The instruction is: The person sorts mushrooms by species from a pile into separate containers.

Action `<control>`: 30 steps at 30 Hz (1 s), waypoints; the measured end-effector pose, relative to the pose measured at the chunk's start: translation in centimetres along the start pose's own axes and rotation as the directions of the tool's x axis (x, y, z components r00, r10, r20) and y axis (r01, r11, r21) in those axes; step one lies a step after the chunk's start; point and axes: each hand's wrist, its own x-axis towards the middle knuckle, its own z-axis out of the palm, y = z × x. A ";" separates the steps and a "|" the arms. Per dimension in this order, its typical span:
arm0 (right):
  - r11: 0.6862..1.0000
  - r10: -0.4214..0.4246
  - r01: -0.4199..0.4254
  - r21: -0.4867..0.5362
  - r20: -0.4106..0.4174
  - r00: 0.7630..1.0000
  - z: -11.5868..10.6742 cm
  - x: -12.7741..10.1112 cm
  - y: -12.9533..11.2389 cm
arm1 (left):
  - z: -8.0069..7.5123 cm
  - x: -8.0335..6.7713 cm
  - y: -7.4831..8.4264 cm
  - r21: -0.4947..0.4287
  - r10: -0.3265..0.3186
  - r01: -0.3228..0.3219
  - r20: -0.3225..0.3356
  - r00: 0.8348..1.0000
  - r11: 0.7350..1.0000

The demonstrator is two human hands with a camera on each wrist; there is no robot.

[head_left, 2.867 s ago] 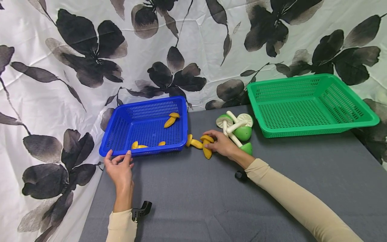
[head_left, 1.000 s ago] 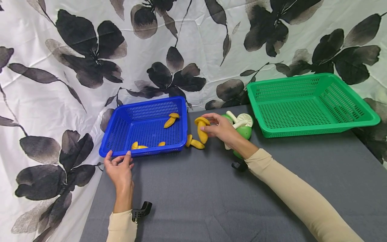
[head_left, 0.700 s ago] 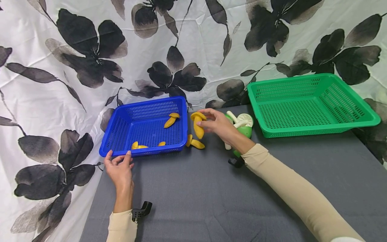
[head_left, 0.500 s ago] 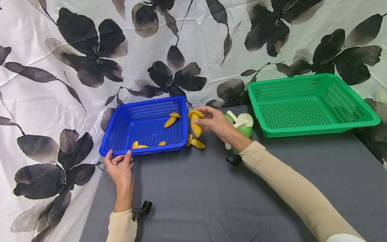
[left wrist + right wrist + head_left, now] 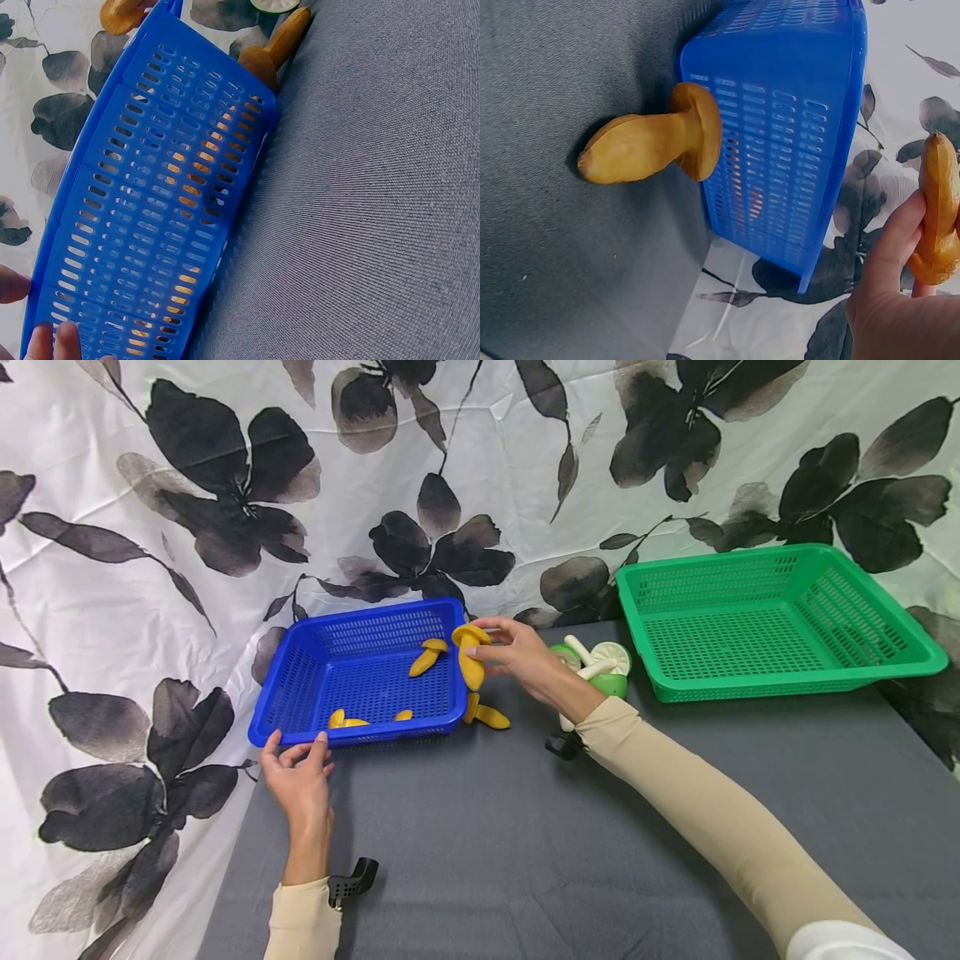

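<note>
My right hand (image 5: 528, 664) pinches a yellow toy mushroom (image 5: 471, 667), cap up, at the right rim of the blue basket (image 5: 358, 737). In the right wrist view that mushroom (image 5: 939, 187) sits between thumb and fingers, above the basket's rim. My left hand (image 5: 302, 789) holds the basket's front rim near its left corner, with fingers (image 5: 67, 341) against the outer wall. Inside the basket lie a yellow mushroom (image 5: 427, 657) at the back right and others along the front, partly hidden by the wall. Another yellow mushroom (image 5: 641, 146) lies on the cloth against the basket's outside.
Green-and-white toy mushrooms (image 5: 611, 681) lie in a heap behind my right wrist, partly hidden. A green basket (image 5: 787, 687) stands at the back right with no mushrooms visible in it. Grey cloth (image 5: 480, 852) covers the table. A floral curtain (image 5: 495, 460) hangs behind.
My right hand has lifted the yellow mushroom off the cloth and carried it left and away from me, up to the blue basket's right rim. My left hand keeps its place.
</note>
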 end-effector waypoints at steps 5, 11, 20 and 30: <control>1.000 0.002 -0.002 0.003 0.013 1.000 0.6 0.7 -0.2 | 0.0 0.1 0.0 0.005 0.002 -0.002 0.002 1.000 1.000; 1.000 0.014 -0.015 0.020 0.027 1.000 1.3 1.3 -0.4 | 0.0 0.1 0.0 0.013 0.002 -0.002 0.003 1.000 1.000; 0.999 0.027 -0.028 0.044 0.030 0.999 1.8 2.3 -0.5 | -0.1 0.0 0.0 0.029 -0.006 0.006 0.000 1.000 1.000; 0.999 0.035 -0.036 0.033 0.031 0.999 2.4 3.2 -0.5 | -0.1 0.0 0.0 0.027 -0.002 0.002 0.006 1.000 1.000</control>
